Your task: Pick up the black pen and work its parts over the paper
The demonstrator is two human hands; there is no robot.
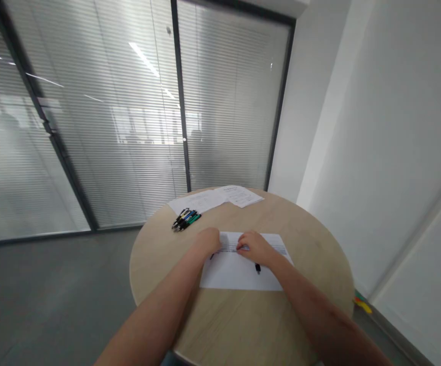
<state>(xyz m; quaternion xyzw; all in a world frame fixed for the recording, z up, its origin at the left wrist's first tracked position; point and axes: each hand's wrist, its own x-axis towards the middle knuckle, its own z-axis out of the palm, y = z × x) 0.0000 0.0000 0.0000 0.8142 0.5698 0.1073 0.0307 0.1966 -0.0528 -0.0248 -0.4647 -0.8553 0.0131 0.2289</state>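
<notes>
A white printed sheet [239,272] lies on the round wooden table [312,244] in front of me. My left hand [208,240] rests with curled fingers on the sheet's left top corner, pressing it down. My right hand [256,247] sits on the upper middle of the sheet and grips a pen [257,268], whose dark end sticks out below the hand towards me. The pen's tip is hidden under the fingers.
A bunch of several pens [185,219] with black, blue and green barrels lies at the table's far left. Two more paper sheets [220,197] lie at the far edge. Glass partitions with blinds stand behind; a white wall is to the right.
</notes>
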